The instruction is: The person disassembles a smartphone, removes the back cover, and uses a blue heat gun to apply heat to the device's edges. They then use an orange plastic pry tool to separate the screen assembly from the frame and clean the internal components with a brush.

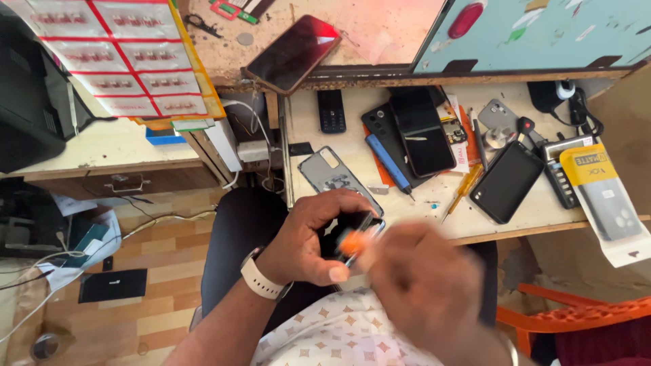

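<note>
Your left hand [308, 237] clamps the black phone [346, 227] over your lap; your blurred right hand [424, 285] pinches an orange-tipped tool [354, 242] against it. Work looks mid-way: parts lie on the worktop [515, 224].

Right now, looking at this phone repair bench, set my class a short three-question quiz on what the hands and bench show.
1. True or false: the left hand grips a dark phone over the lap.
2. What colour is the tool handle at the blurred right hand?
A green B orange C white
3. Fill in: the blue-handled screwdriver lies on the ____.

Key: 1 true; 2 B; 3 pull-out shelf.
</note>
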